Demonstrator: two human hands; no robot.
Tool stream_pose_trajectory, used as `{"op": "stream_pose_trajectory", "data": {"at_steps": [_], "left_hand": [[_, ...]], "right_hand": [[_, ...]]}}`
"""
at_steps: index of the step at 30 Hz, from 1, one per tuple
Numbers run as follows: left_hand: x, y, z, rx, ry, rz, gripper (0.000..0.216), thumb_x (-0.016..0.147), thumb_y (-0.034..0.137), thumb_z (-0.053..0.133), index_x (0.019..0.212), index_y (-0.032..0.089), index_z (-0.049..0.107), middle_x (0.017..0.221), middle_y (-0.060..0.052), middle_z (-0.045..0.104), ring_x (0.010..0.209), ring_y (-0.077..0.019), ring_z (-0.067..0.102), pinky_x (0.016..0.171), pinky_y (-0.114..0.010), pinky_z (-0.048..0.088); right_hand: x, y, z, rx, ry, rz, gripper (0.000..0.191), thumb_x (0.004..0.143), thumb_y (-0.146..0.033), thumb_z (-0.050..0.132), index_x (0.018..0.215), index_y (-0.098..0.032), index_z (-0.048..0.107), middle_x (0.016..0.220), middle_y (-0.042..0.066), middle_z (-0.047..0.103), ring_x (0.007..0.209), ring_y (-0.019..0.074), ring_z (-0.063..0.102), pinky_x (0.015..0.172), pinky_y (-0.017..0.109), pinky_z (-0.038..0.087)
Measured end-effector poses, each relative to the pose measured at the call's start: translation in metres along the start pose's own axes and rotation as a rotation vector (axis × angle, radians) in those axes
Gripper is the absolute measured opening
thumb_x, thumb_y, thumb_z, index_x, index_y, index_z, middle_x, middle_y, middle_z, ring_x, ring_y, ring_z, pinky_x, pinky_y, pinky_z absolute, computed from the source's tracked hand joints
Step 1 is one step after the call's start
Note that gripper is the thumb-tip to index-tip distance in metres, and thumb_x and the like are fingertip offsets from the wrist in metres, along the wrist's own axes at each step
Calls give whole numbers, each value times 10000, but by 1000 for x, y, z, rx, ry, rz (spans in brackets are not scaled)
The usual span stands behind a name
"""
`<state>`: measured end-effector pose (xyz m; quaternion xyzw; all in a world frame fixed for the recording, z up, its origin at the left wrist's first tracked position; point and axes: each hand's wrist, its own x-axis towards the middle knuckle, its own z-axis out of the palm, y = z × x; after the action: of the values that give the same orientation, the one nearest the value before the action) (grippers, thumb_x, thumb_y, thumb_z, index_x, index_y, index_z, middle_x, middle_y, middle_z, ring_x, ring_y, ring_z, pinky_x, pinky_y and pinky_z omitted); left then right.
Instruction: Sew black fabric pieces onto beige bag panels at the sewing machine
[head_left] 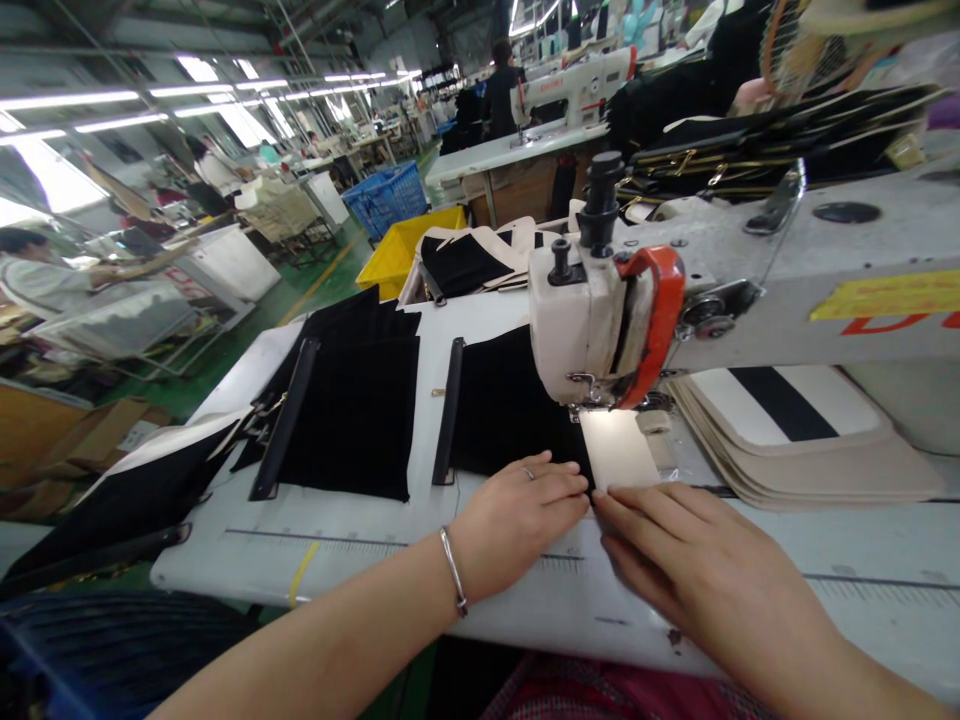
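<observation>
Under the needle area of the sewing machine (600,330), a black fabric panel (502,400) meets a small cream piece (619,450). My left hand (529,510) lies flat on the black panel's near edge, fingers stretched out, with a ring and a bracelet showing. Against the cream piece's near edge rests my right hand (682,545), its fingers extended and pointing left toward the seam. The fingertips of both hands nearly touch. A dark strip (448,410) with a small brass zipper pull runs along the black panel's left side.
Another black panel (349,415) lies to the left, with more black pieces (127,500) hanging off the table edge. Stacked cream panels (810,440) sit under the machine arm. Behind are a yellow bin (409,245), a blue basket (386,198) and a heap of zippered black pieces (780,150).
</observation>
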<state>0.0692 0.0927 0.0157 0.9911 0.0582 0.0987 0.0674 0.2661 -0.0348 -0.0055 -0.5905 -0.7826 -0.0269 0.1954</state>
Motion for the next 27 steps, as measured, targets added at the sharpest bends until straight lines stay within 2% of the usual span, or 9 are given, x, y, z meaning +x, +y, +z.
{"op": "stream_pose_trajectory", "data": {"at_steps": [10, 16, 21, 27], "left_hand": [[18, -26, 3, 13, 17, -28, 286, 941, 59, 434, 1176, 124, 582, 1259, -68, 611, 1255, -168, 516, 1136, -360, 381], [30, -39, 5, -2, 8, -78, 224, 935, 99, 498, 1140, 119, 585, 1204, -85, 599, 1157, -178, 563, 1059, -330, 453], [35, -51, 14, -40, 59, -154, 225, 907, 74, 524, 1108, 137, 602, 1176, -69, 609, 1111, -177, 580, 1019, -329, 482], [39, -56, 19, -59, 120, -221, 255, 892, 45, 511, 1095, 153, 621, 1123, -54, 641, 1089, -167, 598, 997, -321, 501]], "right_hand": [[30, 16, -1, -66, -6, -21, 323, 931, -305, 525, 1224, -187, 591, 1067, 66, 633, 1000, 228, 562, 886, 399, 454], [44, 25, 1, -137, -13, 4, 342, 920, -339, 516, 1226, -212, 604, 1059, 57, 643, 937, 226, 568, 822, 385, 453], [51, 29, 5, -177, -36, 67, 381, 905, -361, 512, 1252, -224, 590, 1119, 70, 640, 924, 246, 578, 777, 398, 447], [54, 30, 10, -174, -71, 113, 446, 927, -379, 459, 1319, -178, 528, 1079, 119, 655, 1042, 299, 556, 860, 450, 432]]}}
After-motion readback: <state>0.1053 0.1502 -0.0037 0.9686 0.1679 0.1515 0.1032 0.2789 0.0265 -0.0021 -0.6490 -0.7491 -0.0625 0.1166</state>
